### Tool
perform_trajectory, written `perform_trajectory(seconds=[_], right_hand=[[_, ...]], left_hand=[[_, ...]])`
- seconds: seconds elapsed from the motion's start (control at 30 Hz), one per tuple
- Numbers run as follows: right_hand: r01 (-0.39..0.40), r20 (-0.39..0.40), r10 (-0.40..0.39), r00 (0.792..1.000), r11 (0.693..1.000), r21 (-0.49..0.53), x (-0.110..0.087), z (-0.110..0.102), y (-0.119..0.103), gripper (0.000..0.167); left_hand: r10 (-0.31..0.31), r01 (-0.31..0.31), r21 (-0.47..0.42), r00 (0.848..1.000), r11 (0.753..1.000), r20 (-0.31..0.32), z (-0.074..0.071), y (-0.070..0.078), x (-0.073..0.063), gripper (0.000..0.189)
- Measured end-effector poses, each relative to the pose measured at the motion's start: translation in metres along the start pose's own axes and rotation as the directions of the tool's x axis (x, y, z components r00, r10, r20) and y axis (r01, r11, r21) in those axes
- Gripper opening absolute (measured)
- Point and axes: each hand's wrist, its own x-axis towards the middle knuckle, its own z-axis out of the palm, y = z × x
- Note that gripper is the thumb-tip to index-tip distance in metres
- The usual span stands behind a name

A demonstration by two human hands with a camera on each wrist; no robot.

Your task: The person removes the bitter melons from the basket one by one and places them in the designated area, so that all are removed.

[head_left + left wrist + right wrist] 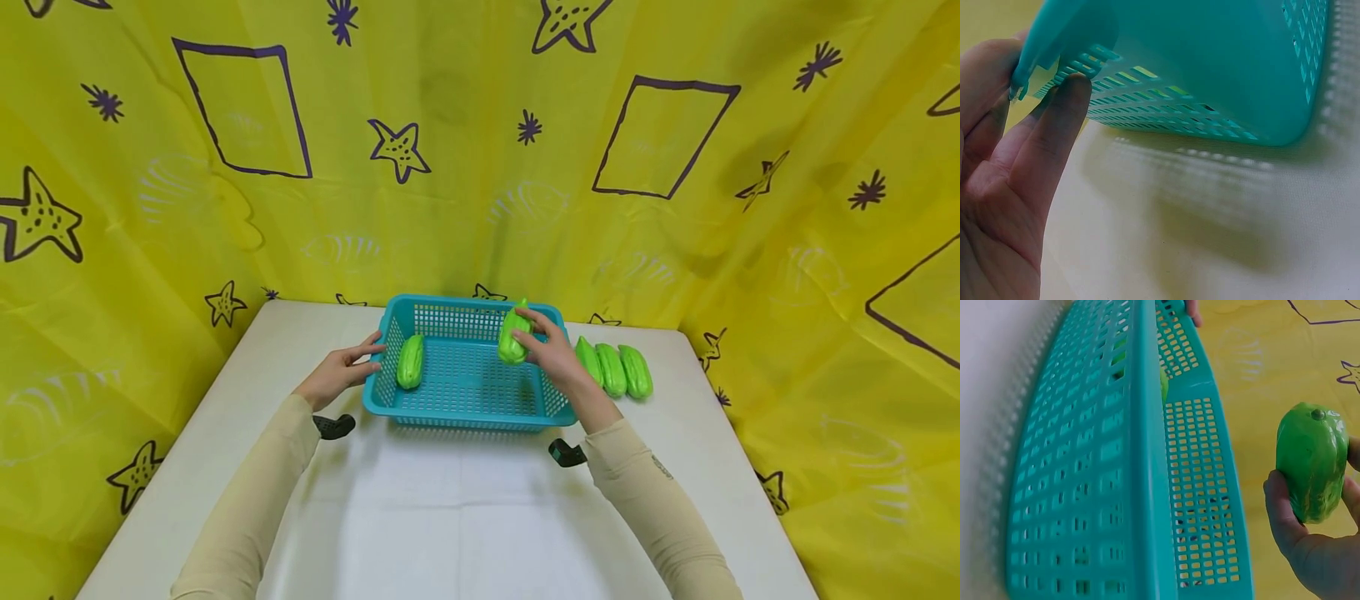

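Note:
My right hand (551, 350) holds a plump green glossy toy vegetable (513, 335) above the right part of a teal plastic basket (465, 422). In the right wrist view, thumb and fingers grip this vegetable (1312, 464) from both sides, its stubby end upward. At the basket's left end my left hand (339, 373) pinches the rim. The left wrist view has its fingers (1063, 119) against the outer wall below the rim. A similar green vegetable (410, 362) lies inside the basket near the left wall.
Right of the basket, a row of 3 more green vegetables (612, 370) lies on the white table (465, 517). The nearest one is partly hidden by my right hand. Yellow patterned curtain (465, 167) encloses the back and sides. Black devices (566, 452) sit below both wrists.

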Motion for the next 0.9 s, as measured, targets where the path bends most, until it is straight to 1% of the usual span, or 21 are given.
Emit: perform_trajectory(seconds=[0.13,0.23,0.33,0.47,0.6,0.77,0.9], right_hand=[[0.006,-0.003,-0.006,1.0,0.998,-0.058,-0.014,-0.009,0.003,0.055],[0.018,-0.021,-0.019,1.0,0.996,-0.085,-0.021,-0.017,0.013,0.055],[0.015,-0.048,-0.019,0.999,0.997,-0.073,-0.03,-0.023,0.018,0.055],[-0.011,-0.092,0.007,0.996,0.999,-0.041,-0.044,-0.031,0.028,0.056],[-0.034,-0.126,0.029,0.992,0.999,-0.037,-0.058,-0.039,0.037,0.057],[-0.006,-0.142,0.003,0.99,1.0,-0.021,-0.072,-0.051,0.046,0.058],[0.01,-0.15,-0.011,0.989,1.0,-0.013,-0.079,-0.06,0.05,0.058]], left_hand=[[-0.008,0.008,-0.003,1.0,1.0,-0.002,0.001,-0.001,0.0,0.054],[-0.003,0.003,0.0,1.0,1.0,-0.003,0.001,-0.002,0.0,0.054],[0.005,-0.005,0.004,1.0,1.0,-0.002,0.0,-0.002,-0.001,0.054],[0.004,-0.004,0.003,1.0,1.0,-0.005,0.0,-0.001,-0.002,0.053],[0.0,0.0,-0.003,1.0,1.0,-0.01,0.0,-0.001,-0.001,0.052],[-0.003,0.003,-0.012,1.0,1.0,-0.006,0.001,-0.003,-0.001,0.054],[0.007,-0.007,-0.008,1.0,1.0,-0.007,0.0,-0.003,-0.001,0.055]])
